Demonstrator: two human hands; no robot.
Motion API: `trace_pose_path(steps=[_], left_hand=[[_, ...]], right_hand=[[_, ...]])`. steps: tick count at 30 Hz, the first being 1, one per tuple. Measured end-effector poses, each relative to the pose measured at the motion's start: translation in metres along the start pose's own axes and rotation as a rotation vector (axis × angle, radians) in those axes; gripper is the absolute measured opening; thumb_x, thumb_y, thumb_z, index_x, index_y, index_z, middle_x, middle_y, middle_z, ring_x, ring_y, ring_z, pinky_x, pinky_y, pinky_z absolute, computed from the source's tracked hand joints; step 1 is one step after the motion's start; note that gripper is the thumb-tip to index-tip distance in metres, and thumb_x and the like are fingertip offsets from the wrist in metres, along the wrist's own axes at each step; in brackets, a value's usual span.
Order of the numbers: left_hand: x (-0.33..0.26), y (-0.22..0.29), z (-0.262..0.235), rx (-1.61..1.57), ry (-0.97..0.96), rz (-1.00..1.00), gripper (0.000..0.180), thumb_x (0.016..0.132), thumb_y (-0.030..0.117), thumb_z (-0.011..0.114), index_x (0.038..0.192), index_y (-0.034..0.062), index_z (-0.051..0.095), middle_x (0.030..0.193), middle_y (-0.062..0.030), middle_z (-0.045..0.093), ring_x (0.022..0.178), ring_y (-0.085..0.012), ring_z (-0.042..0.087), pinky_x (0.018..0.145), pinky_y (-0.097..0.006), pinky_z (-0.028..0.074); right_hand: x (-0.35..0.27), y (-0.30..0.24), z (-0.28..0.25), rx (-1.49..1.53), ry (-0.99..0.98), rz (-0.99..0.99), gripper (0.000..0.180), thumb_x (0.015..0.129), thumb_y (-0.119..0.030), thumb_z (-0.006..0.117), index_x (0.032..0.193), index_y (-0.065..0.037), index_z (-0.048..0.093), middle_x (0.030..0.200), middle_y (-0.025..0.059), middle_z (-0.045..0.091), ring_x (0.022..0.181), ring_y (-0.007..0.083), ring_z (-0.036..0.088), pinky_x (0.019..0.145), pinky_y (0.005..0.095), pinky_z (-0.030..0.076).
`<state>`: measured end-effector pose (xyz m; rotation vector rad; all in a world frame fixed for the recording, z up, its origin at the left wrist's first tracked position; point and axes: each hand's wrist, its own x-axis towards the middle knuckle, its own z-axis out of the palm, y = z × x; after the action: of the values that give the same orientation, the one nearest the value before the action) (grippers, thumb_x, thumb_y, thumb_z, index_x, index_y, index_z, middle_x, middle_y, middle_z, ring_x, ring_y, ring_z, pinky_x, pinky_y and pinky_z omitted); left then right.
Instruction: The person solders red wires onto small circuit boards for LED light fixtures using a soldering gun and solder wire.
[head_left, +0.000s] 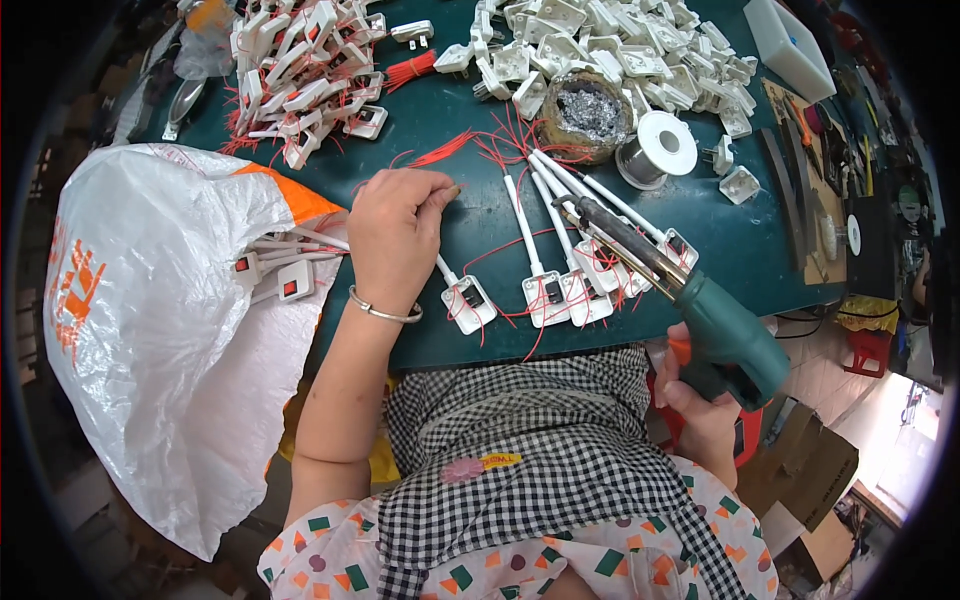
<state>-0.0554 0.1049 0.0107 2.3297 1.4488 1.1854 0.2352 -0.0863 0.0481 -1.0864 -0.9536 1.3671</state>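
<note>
My right hand point(700, 412) grips a green soldering gun point(735, 340) with an orange trigger. Its long metal tip points up and left, over a group of white switch housings point(590, 298) with white tubes and thin red wires. My left hand point(395, 225) is closed in a pinch above the table, and what its fingertips hold is hidden. Just below it lies another open white switch housing point(467, 303), whose tube runs up under the hand. Beyond the fingers is a bundle of red wires point(442, 150).
A spool of solder point(662, 150) stands beside a round pot of silvery metal point(588, 112). White casing parts point(620, 45) and finished-looking switch units point(310, 70) pile up at the back. A white sack point(170, 330) holding more units hangs at the left edge; tools point(805, 130) lie right.
</note>
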Motion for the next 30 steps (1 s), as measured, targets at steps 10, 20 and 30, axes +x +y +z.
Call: trace_pose_path(steps=[10,20,30], left_hand=[[-0.066,0.056,-0.045,-0.263,-0.206,-0.225,0.011,0.076,-0.006,0.069,0.081,0.0004,0.061,0.098,-0.0099,0.067,0.08,-0.0182,0.063,0.067,-0.027,0.048],[-0.084,0.043,-0.034,-0.297,-0.225,-0.263,0.01,0.076,-0.003,0.069,0.079,0.0033,0.062,0.105,-0.0086,0.072,0.074,-0.0128,0.064,0.054,-0.022,0.046],[-0.083,0.045,-0.034,-0.365,-0.213,-0.332,0.014,0.07,-0.002,0.07,0.077,0.0048,0.06,0.102,-0.0079,0.072,0.082,-0.0235,0.068,0.071,-0.03,0.054]], right_hand=[[-0.015,-0.012,-0.007,-0.676,-0.26,0.291,0.016,0.071,-0.021,0.077,0.075,-0.011,0.065,0.071,0.0008,0.065,0.065,0.023,0.064,0.061,0.0341,0.051],[-0.005,-0.004,0.0,-1.005,-0.463,0.079,0.024,0.075,-0.035,0.077,0.082,-0.014,0.068,0.08,0.0016,0.067,0.07,0.0247,0.063,0.066,0.038,0.049],[-0.032,0.013,-0.022,-0.962,-0.363,0.242,0.028,0.077,-0.039,0.078,0.09,-0.017,0.07,0.087,0.0005,0.068,0.08,0.0251,0.063,0.074,0.0389,0.047]])
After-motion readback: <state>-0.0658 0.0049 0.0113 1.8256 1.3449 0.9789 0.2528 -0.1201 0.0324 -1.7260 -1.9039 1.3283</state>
